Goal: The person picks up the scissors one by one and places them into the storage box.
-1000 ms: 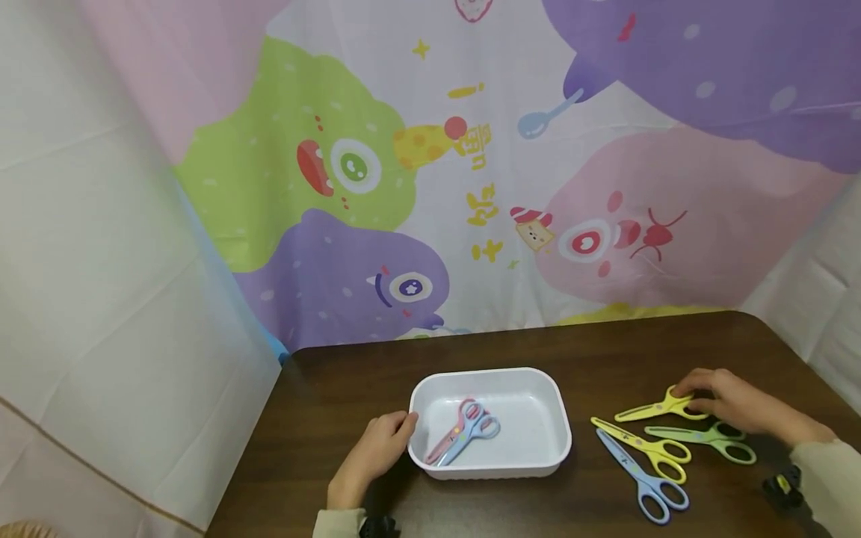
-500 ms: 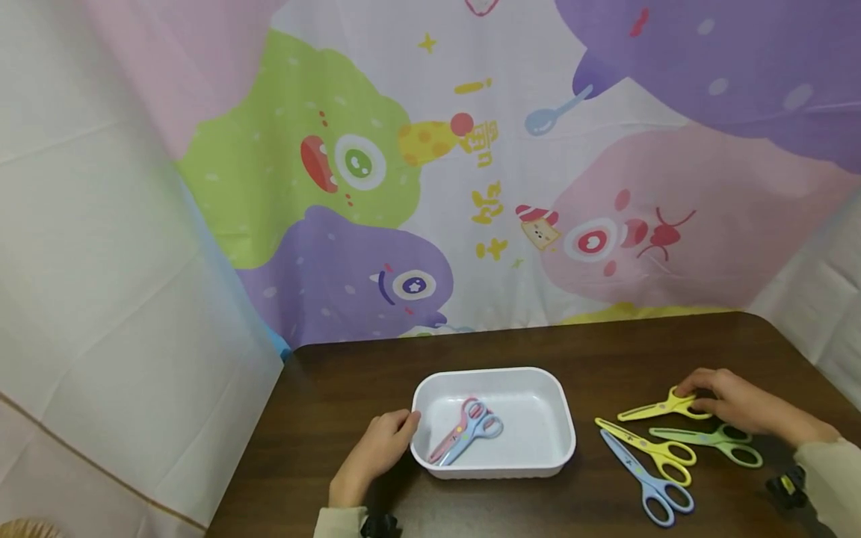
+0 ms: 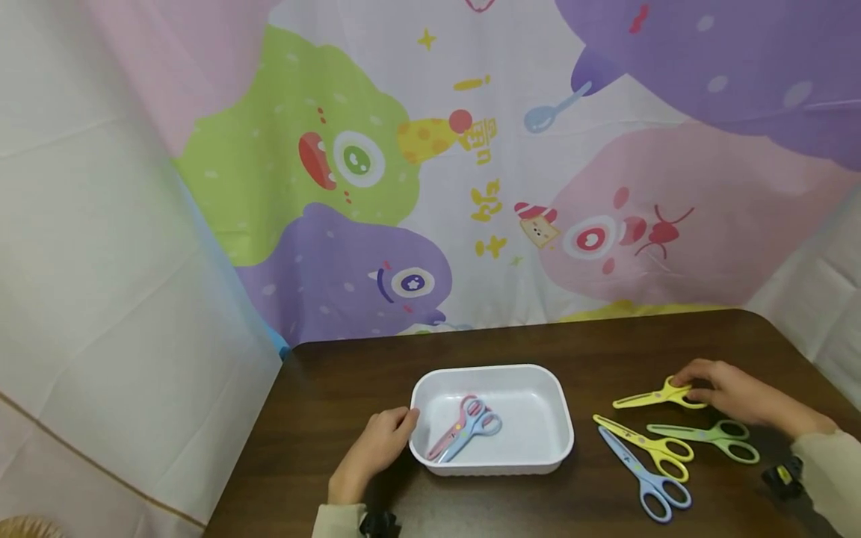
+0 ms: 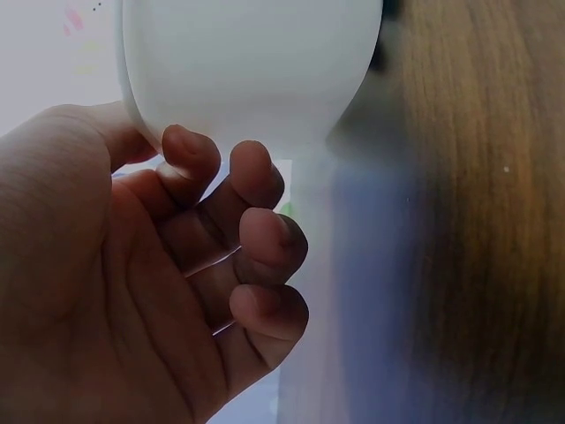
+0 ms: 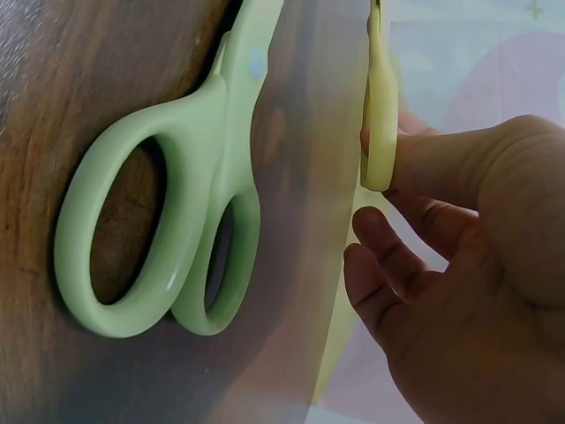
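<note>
My left hand point(image 3: 377, 448) holds the left rim of a white plastic tray point(image 3: 498, 469); in the left wrist view the thumb goes over the edge and the index finger lies against the outer wall. In the tray, light blue scissors point(image 3: 469, 431) lie across pink scissors point(image 3: 447, 441). At the right, my right hand point(image 3: 736, 392) pinches yellow scissors point(image 3: 646, 399) by the handle loops, blades pointing left. The right wrist view has these scissors point(image 5: 381, 115) edge-on between thumb and fingers, apart from the green scissors point(image 5: 203, 150).
Right of the tray on the dark wooden table point(image 3: 350, 381) lie a second yellow pair of scissors point(image 3: 646, 442), a blue pair point(image 3: 635, 467) touching it, and the green pair. A cartoon-printed cloth point(image 3: 498, 284) hangs behind the table, with pale cloth at both sides.
The yellow scissors in my right hand have risen slightly, away from the green pair. My left hand stays on the tray's rim. The view shifted a little.
</note>
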### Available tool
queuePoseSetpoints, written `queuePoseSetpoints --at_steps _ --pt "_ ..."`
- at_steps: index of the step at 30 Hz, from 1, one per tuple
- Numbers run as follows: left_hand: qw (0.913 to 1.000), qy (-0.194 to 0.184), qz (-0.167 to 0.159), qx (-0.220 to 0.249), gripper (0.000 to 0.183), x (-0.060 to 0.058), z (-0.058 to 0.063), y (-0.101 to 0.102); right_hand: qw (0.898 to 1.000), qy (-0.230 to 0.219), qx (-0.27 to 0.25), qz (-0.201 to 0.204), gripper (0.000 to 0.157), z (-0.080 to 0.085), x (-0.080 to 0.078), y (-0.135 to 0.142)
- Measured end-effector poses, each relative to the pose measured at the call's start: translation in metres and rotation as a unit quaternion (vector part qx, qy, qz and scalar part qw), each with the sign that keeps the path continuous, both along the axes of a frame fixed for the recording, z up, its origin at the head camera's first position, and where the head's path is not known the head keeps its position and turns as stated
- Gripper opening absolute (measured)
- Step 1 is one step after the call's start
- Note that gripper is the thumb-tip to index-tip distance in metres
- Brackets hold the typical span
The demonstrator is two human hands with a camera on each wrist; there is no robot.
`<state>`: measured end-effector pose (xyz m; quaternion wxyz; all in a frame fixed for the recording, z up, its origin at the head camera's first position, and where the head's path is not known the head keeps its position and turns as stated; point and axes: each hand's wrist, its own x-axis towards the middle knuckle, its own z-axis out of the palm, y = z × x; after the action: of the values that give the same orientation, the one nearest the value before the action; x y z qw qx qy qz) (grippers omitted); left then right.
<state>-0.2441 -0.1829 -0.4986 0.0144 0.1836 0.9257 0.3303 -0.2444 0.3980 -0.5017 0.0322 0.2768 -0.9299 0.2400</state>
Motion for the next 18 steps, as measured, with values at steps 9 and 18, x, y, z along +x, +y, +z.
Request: queuePoseSetpoints --at_steps 9,18 --pt "1.0 -0.003 0.002 0.004 0.039 0.0 0.0 0.0 1.0 -0.002 0.009 -0.024 0.018 0.006 -0.001 -0.006" --pt "1.0 -0.004 0.001 0.004 0.037 0.0 0.0 0.0 0.999 0.001 0.012 -0.03 0.02 0.01 -0.004 -0.011"
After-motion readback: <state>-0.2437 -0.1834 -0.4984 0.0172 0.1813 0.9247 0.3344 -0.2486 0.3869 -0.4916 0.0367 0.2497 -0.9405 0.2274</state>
